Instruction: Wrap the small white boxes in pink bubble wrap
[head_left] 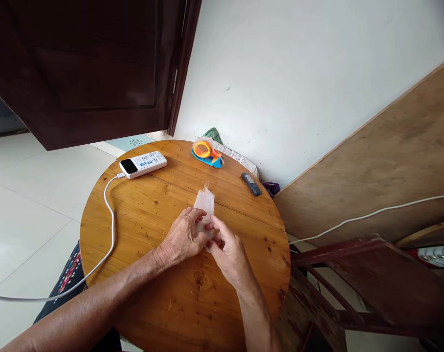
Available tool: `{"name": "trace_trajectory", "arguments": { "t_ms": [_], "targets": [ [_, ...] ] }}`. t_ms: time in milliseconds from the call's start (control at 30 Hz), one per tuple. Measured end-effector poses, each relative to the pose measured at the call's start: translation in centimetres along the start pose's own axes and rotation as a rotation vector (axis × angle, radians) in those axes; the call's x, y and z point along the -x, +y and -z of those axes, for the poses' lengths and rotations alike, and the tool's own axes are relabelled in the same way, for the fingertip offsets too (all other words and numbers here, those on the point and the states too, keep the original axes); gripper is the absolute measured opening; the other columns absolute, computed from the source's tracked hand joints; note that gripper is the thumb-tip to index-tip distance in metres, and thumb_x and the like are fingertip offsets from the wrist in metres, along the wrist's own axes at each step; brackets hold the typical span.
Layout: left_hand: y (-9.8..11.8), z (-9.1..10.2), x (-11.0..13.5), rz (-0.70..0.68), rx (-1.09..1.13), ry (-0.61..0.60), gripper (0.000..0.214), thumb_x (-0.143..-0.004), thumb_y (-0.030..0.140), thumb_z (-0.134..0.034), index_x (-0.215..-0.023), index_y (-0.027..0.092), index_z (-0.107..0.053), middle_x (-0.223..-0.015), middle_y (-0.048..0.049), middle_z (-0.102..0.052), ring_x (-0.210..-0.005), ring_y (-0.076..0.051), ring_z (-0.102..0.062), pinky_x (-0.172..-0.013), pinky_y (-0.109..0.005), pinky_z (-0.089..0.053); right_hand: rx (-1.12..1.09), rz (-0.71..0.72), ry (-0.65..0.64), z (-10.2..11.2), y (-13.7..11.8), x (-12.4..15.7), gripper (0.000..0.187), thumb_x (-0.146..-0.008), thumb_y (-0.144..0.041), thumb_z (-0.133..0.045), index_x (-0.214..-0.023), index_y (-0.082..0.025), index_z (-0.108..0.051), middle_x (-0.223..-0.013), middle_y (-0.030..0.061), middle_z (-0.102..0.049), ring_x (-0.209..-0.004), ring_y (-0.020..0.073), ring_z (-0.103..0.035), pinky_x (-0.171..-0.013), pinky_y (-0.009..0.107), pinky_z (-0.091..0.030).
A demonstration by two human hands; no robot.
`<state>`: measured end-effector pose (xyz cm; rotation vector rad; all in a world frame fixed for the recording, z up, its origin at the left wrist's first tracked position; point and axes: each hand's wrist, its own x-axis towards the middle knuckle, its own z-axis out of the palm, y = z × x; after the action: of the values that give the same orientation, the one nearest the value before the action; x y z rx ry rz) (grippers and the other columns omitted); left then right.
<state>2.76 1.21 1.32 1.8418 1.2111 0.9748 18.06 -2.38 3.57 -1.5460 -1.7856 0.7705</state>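
Note:
Above the middle of the round table, both hands hold a thin, whitish, tissue-like sheet (205,200). A short see-through strip, like clear tape (206,185), sticks out from its far end. My left hand (183,234) has its fingers curled on the sheet's left side and the thumb at the near end. My right hand (227,249) pinches the right side with thumb and fingertips. The near end of the sheet is partly hidden by the fingers. Beyond the hands stands an orange and blue tape dispenser (208,152) with a roll on it.
A white power bank (143,164) with a plugged-in white cable (112,215) lies on the wooden table (134,215) at left. A dark oblong object (251,184), partly pixelated, lies near the right edge. A wall stands behind; a dark red wooden chair (376,274) is at right.

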Motion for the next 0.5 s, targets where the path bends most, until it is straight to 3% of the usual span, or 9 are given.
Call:
{"name": "trace_trajectory", "arguments": {
  "t_ms": [133, 200, 333, 400, 500],
  "targets": [
    [0.2, -0.3, -0.1, 0.016, 0.000, 0.021, 0.031, -0.078, 0.022, -0.059, -0.109, 0.017, -0.059, -0.100, -0.0074, -0.061, -0.092, -0.022, -0.060, -0.080, -0.035, -0.052, 0.315, 0.105, -0.005, -0.1, -1.0, -0.3, 0.060, -0.080, -0.006, -0.047, -0.139, -0.014, -0.049, -0.120, 0.0146, -0.068, -0.104, 0.0239, -0.066, -0.091, 0.040, -0.053],
    [0.1, -0.5, -0.2, 0.017, -0.026, 0.029, 0.027, -0.079, 0.019, -0.057, -0.106, 0.018, -0.060, -0.097, -0.0064, -0.060, -0.093, -0.022, -0.059, -0.082, -0.036, -0.052, 0.357, 0.111, -0.061, 0.2, -1.4, -0.2, 0.067, -0.078, -0.004, -0.048, -0.144, -0.015, -0.043, -0.123, 0.0148, -0.066, -0.104, 0.0235, -0.066, -0.091, 0.040, -0.054],
    [-0.4, -1.0, -0.3, 0.014, -0.086, 0.032, 0.027, -0.077, 0.013, -0.057, -0.104, 0.018, -0.060, -0.095, -0.0064, -0.060, -0.094, -0.022, -0.058, -0.084, -0.038, -0.051, 0.166, 0.096, -0.149, 1.4, -1.2, 0.1, 0.071, -0.078, -0.009, -0.053, -0.147, -0.022, -0.039, -0.122, 0.0103, -0.066, -0.079, 0.0158, -0.066, -0.075, 0.031, -0.056],
    [-0.6, -1.2, -0.2, 0.004, -0.090, 0.034, 0.032, -0.076, 0.012, -0.058, -0.108, 0.017, -0.059, -0.099, -0.0071, -0.059, -0.095, -0.022, -0.058, -0.086, -0.038, -0.051, 0.004, 0.026, -0.076, 2.0, -0.5, -0.2, 0.059, -0.082, -0.016, -0.053, -0.140, -0.021, -0.047, -0.111, 0.0083, -0.070, -0.069, 0.0133, -0.063, -0.066, 0.028, -0.054],
    [-0.7, -1.4, -0.1, -0.011, -0.098, 0.038, 0.037, -0.074, 0.011, -0.058, -0.111, 0.016, -0.058, -0.102, -0.0074, -0.059, -0.098, -0.023, -0.057, -0.090, -0.039, -0.050, -0.127, -0.159, 0.078, 2.7, 1.3, -1.1, 0.042, -0.084, -0.030, -0.057, -0.123, -0.016, -0.059, -0.094, 0.0073, -0.072, -0.070, 0.0156, -0.064, -0.061, 0.027, -0.052]
  ]
}}
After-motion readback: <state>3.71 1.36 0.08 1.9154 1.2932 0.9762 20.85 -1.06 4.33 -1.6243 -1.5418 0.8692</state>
